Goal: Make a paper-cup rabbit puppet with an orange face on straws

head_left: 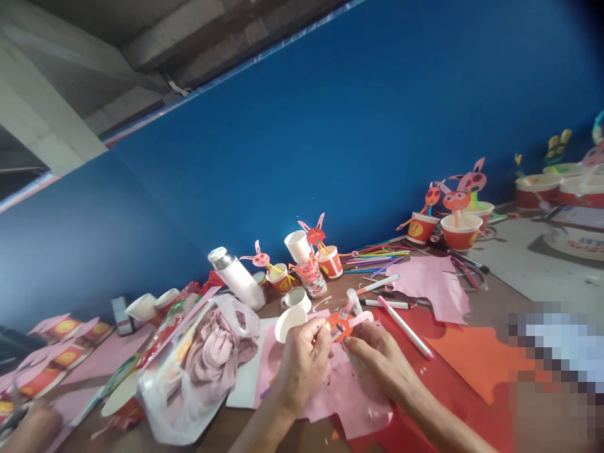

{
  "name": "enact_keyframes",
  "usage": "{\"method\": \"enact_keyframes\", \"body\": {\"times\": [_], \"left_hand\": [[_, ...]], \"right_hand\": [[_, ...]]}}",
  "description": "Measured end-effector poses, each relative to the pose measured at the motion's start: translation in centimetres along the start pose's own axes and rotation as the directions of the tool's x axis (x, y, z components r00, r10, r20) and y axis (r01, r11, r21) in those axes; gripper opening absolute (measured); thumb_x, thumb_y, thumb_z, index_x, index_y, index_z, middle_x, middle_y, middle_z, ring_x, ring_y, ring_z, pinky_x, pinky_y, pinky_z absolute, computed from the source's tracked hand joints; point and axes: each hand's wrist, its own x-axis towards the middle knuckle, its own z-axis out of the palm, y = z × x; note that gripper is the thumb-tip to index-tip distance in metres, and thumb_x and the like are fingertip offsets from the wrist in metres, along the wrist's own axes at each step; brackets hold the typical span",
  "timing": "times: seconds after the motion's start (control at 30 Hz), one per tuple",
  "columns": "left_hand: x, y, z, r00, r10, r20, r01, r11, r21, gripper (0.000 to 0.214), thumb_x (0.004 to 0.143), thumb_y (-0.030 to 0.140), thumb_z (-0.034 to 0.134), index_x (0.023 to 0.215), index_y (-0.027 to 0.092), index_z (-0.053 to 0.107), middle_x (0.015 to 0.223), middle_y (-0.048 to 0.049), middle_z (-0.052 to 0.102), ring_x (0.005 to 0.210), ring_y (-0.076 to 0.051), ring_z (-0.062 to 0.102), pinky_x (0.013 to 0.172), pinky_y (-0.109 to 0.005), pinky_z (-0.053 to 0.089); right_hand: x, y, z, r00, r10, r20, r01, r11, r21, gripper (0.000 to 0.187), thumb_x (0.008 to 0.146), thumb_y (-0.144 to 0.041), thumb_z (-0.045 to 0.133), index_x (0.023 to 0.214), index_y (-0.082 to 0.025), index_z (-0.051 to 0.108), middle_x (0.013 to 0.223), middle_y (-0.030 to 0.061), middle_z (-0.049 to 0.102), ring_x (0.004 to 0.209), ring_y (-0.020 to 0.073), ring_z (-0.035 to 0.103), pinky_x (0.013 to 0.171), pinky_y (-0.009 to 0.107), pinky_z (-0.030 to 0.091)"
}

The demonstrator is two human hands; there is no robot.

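Both of my hands meet over the table's middle and pinch a small orange paper rabbit face (340, 324) with pink ears. My left hand (302, 363) grips its left side, fingers curled. My right hand (377, 360) holds its right side and lower edge. Under them lie pink paper sheets (346, 396) on red paper (425, 377). A white paper cup (289, 322) sits just left of my left hand.
A white bottle (237, 278), a plastic bag with cloth (198, 371), markers and straws (377, 258), scissors (401, 297) and finished rabbit cups (460, 229) crowd the table along the blue wall. Another person's hand (28, 428) shows at bottom left. Orange paper (476, 362) lies right.
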Motion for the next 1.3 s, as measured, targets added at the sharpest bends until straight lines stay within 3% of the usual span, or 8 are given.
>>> {"method": "enact_keyframes", "body": {"times": [0.13,0.27,0.47,0.6,0.83,1.07,1.3], "left_hand": [[0.0,-0.1,0.3,0.999,-0.053,0.009,0.054,0.997,-0.06,0.03,0.084,0.024,0.031,0.056,0.019,0.041,0.049,0.0036,0.048,0.047,-0.009,0.044,0.047,-0.019,0.032],[0.0,-0.2,0.8,0.999,-0.042,-0.005,0.042,0.996,-0.079,0.027,0.082,0.022,0.033,0.056,0.019,0.037,0.047,0.0043,0.045,0.046,-0.009,0.045,0.046,-0.018,0.032],[-0.2,-0.5,1.3,0.997,-0.05,-0.052,0.049,0.998,-0.028,0.028,0.083,0.023,0.032,0.055,0.02,0.033,0.047,0.0049,0.04,0.044,-0.009,0.039,0.045,-0.019,0.03],[-0.5,-0.9,1.6,0.996,-0.072,-0.058,0.066,0.993,-0.099,0.029,0.084,0.024,0.032,0.055,0.02,0.031,0.046,0.0045,0.041,0.046,-0.009,0.041,0.048,-0.019,0.032],[-0.6,-1.0,2.3,0.992,-0.118,-0.053,0.102,0.965,-0.243,0.03,0.083,0.03,0.031,0.055,0.02,0.031,0.046,0.0045,0.038,0.045,-0.009,0.041,0.046,-0.019,0.031],[-0.8,-1.7,2.9,0.989,-0.135,-0.059,0.112,0.951,-0.289,0.029,0.083,0.033,0.032,0.056,0.021,0.03,0.047,0.0052,0.035,0.046,-0.009,0.042,0.046,-0.018,0.032],[-1.0,-2.1,2.9,0.986,-0.168,0.006,0.161,0.935,-0.316,0.03,0.083,0.034,0.032,0.057,0.02,0.034,0.047,0.0038,0.041,0.046,-0.01,0.041,0.048,-0.019,0.033]], "right_hand": [[0.1,0.5,0.0,1.0,-0.007,-0.016,0.006,1.0,-0.019,0.016,0.073,-0.029,0.05,0.07,-0.015,0.057,0.061,-0.0011,0.055,0.054,0.0116,0.05,0.049,0.022,0.038],[0.2,1.1,0.0,0.997,0.061,-0.04,-0.06,0.998,0.022,0.016,0.071,-0.028,0.051,0.072,-0.015,0.06,0.053,-0.0032,0.052,0.046,0.01,0.046,0.044,0.021,0.035],[-0.2,0.3,0.2,0.996,0.091,0.026,-0.094,0.982,0.165,0.018,0.069,-0.033,0.054,0.074,-0.017,0.06,0.053,-0.0023,0.056,0.051,0.0134,0.053,0.052,0.024,0.042],[-0.3,-0.1,0.4,0.991,0.104,0.079,-0.12,0.964,0.236,0.023,0.067,-0.04,0.059,0.07,-0.017,0.058,0.053,-0.0023,0.056,0.049,0.0133,0.053,0.053,0.026,0.043],[0.4,0.2,0.4,0.988,-0.034,0.15,-0.003,0.971,0.24,0.038,0.067,-0.052,0.062,0.075,-0.016,0.064,0.058,0.0013,0.06,0.056,0.0166,0.056,0.056,0.027,0.044],[0.5,0.5,0.4,0.997,0.034,0.063,-0.043,0.99,0.138,0.039,0.063,-0.052,0.066,0.064,-0.013,0.067,0.053,0.002,0.059,0.055,0.0171,0.056,0.056,0.027,0.043],[0.3,-0.1,0.8,0.996,0.04,0.081,-0.057,0.974,0.22,0.041,0.061,-0.054,0.066,0.058,-0.013,0.065,0.049,0.0014,0.056,0.049,0.0145,0.052,0.051,0.025,0.041]]}}
